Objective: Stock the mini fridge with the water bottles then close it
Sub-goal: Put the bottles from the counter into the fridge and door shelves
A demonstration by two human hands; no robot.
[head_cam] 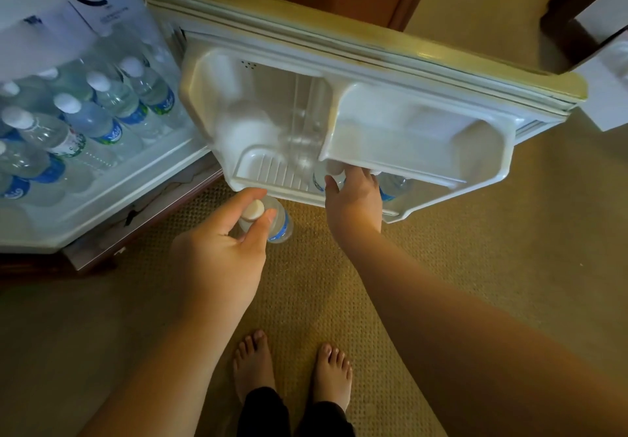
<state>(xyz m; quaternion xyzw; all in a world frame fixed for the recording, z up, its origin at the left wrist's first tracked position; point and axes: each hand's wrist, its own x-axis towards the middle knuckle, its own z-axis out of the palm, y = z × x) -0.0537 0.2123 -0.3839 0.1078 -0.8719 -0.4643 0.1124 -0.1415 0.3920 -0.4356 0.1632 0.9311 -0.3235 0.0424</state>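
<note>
Bare feet [292, 365] on the tan woven carpet [441, 250] lie closest to the lens, with both forearms reaching forward above them toward the open white mini fridge [102, 205].

Left hand [221, 250] is clenched around the neck of a small clear plastic water bottle with a white cap and blue label [272, 219], held just below the lower edge of the open white fridge door [373, 73]. Right hand [353, 195] reaches under the moulded white upper door bin [418, 137] into the bottom door shelf [268, 173], its fingers wrapped on a second clear bottle with a white cap [331, 173] that stands there; whether it is gripping firmly or only steadying I cannot tell for sure. Another bottle [394, 187] shows further right in the same shelf, partly hidden.

Inside the fridge cabinet, rows of clear white-capped water bottles [102, 110] already fill the floor of the compartment, so the main cavity looks nearly full and the stocking has moved on to the door.

By my reading, the step in hand is seating bottles in the door shelf. Next comes lifting the left-hand bottle over the shelf lip, setting it upright on the ribbed bare part beside the others, letting go with both hands, then swinging the door shut.
</note>
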